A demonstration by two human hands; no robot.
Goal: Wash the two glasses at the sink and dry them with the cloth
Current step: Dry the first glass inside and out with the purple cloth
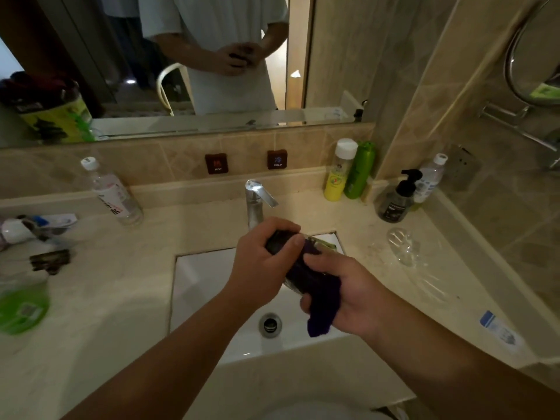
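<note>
Beige marble counter around a white sink, with a round drain near the basin's front. Above, a wide mirror over a tiled back wall, with hot and cold labels beneath it. Chrome tap at the basin's back edge.

Over the basin, both hands together: left hand curled round the upper end of a glass, thumb across the dark purple cloth wrapped over it. Right hand cupped under the lower end, grip closed on cloth and glass together, a tail of cloth hanging below the palm. Only a clear sliver of rim visible past the left thumb.

Second glass on its side on the counter, right of the sink, well apart from the hands.

In the back right corner, a yellow bottle just beside a green bottle, then a dark pump bottle and a clear water bottle. On the left, another clear bottle, tilted, and a green tub near the edge. Small blue and white packet near the counter's right front.
</note>
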